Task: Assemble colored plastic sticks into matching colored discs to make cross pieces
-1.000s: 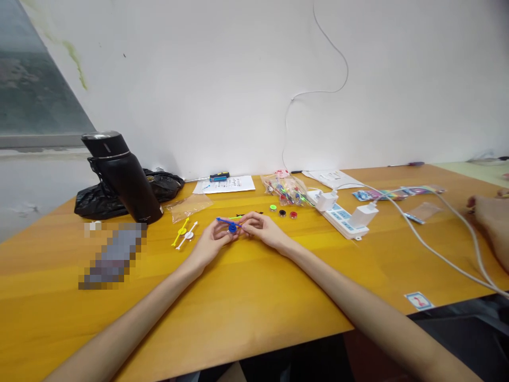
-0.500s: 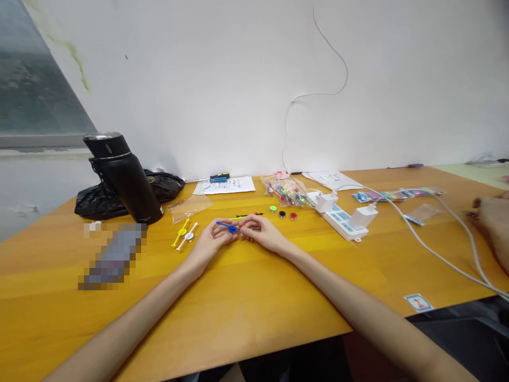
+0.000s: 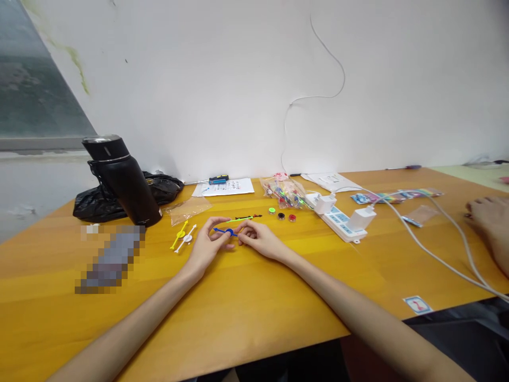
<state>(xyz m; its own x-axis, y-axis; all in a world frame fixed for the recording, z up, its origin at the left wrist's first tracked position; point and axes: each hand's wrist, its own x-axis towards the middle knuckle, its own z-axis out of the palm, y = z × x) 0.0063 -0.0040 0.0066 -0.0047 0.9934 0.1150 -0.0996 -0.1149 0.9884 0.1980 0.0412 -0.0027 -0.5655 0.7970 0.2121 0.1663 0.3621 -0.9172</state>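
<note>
The person's left hand (image 3: pixel 207 242) and right hand (image 3: pixel 259 240) meet over the middle of the yellow wooden bench (image 3: pixel 246 313), and a small blue piece (image 3: pixel 226 232) is between them. It is a thin stick with a round disc on it, held just above the bench top. The left fingers (image 3: pixel 222 222) are curled and pinch the blue piece at the disc. The right fingers (image 3: pixel 242 237) are pressed together on its right end.

Just to the left of the left hand, a yellow piece (image 3: pixel 180 234) and a white piece (image 3: pixel 187 237) of the same kind lie side by side on the bench. Behind the hands lie a green stick (image 3: pixel 240 218) and three small discs (image 3: pixel 281 215) in green, black and red. Further back there is a clear bag of coloured parts (image 3: pixel 284 191), a sheet of paper (image 3: pixel 225 187) and a screwdriver (image 3: pixel 217 180).

A black bottle (image 3: pixel 121 180) stands at the left, in front of a black bag (image 3: pixel 161 185). A white power strip (image 3: pixel 338 220) with a charger (image 3: pixel 362 216) lies to the right. Another person's hand (image 3: pixel 488 220) rests at the far right edge.
</note>
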